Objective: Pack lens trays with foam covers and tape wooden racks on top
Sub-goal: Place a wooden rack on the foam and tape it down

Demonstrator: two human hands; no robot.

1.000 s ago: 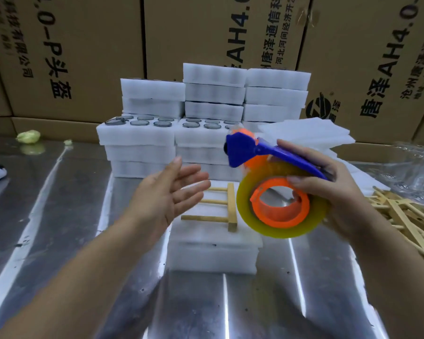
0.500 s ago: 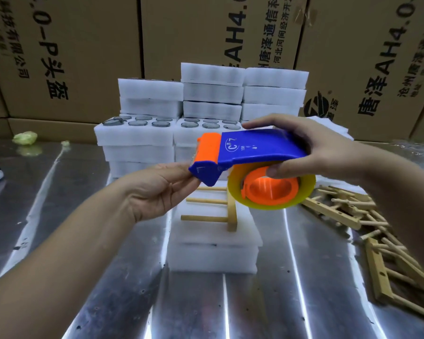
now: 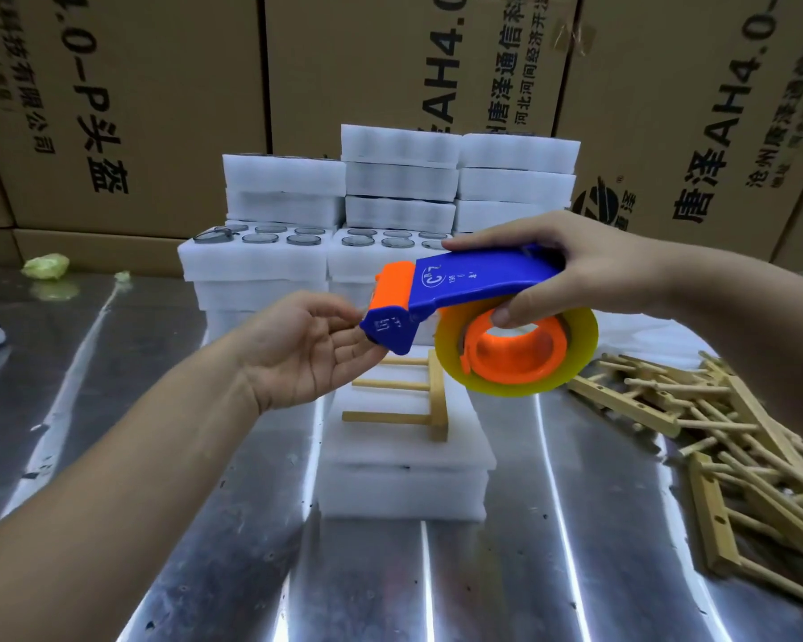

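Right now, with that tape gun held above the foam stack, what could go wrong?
The left hand pinches the front end of the tape dispenser, where a cutter usually sits, so fingers could get nicked. The wooden rack lies loose on the foam stack with neither hand steadying it; it may slide crooked once tape pulls across.

Bare left hand (image 3: 307,349); right hand (image 3: 589,266) (likewise)

Bright overhead glare streaks, wide-angle edge distortion.
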